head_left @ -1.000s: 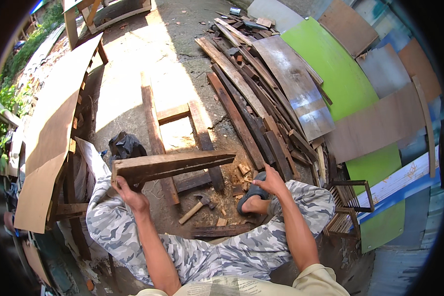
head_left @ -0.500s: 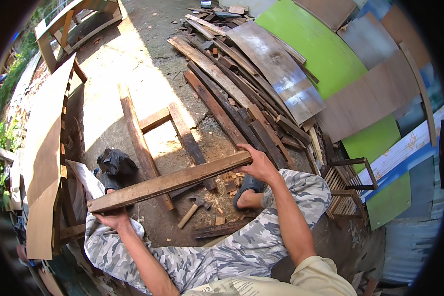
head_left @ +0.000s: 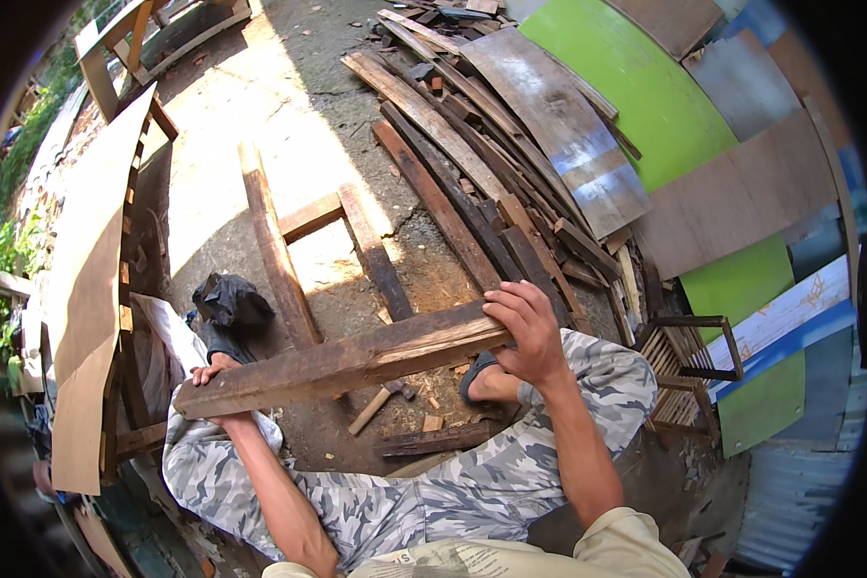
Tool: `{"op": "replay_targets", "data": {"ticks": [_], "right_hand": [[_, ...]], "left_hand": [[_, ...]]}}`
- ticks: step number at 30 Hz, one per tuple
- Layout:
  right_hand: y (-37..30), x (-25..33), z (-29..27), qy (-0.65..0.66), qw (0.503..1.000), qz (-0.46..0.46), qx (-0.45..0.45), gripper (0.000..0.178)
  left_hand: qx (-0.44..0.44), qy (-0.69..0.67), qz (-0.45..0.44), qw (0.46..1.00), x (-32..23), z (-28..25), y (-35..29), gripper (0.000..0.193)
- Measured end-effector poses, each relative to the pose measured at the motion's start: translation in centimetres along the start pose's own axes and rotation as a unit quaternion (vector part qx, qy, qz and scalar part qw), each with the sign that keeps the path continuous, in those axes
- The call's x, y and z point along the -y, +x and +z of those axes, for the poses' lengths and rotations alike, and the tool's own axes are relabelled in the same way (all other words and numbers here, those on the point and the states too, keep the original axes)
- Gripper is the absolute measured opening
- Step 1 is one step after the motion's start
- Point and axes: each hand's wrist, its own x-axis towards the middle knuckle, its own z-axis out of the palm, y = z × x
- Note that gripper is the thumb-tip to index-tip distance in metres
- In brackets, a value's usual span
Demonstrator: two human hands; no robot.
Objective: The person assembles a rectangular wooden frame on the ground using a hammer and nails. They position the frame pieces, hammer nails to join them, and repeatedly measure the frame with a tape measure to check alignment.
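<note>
We are logging: plank (head_left: 347,361), rough weathered wood, matt; green panel (head_left: 636,96), smooth painted board; trousers (head_left: 433,501), camouflage cloth; ground (head_left: 250,125), rough concrete.

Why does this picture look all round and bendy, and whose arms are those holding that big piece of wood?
The camera sits on a person's head and looks down, so those are the person's own arms coming in from the bottom. Its lens sees very wide, and that bends straight edges near the rim.

The person sits outdoors in camouflage trousers. The left hand holds one end of a long plank, and the right hand has a grip on the other end, so the plank lies across above the knees.

On the ground under it lie a hammer and small wood bits. Farther off are a wooden frame, a pile of old boards, a green panel and a black bag.
</note>
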Motion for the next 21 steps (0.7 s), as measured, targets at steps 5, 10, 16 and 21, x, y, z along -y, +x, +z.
{"op": "replay_targets", "data": {"ticks": [5, 10, 16, 21], "right_hand": [[0.3, 0.7, 0.3, 0.018, 0.988, 0.038, 0.148, 0.044], [-2.1, 0.1, 4.3, 0.064, 0.952, 0.126, 0.273, 0.052], [-2.1, 2.8, 6.1, 0.115, 0.932, 0.196, 0.283, 0.07], [-1.8, 4.5, 6.0, 0.11, 0.924, 0.178, 0.319, 0.08]], "left_hand": [[-0.13, 0.155, -0.033, 0.979, -1.4, 2.0, 2.6, 0.039], [-0.322, 0.374, 0.015, 0.87, 4.4, 8.8, 8.6, 0.079], [-0.26, 0.406, -0.053, 0.874, 8.7, 12.5, 12.4, 0.071], [-0.19, 0.442, -0.047, 0.875, 10.8, 14.2, 12.3, 0.056]]}}
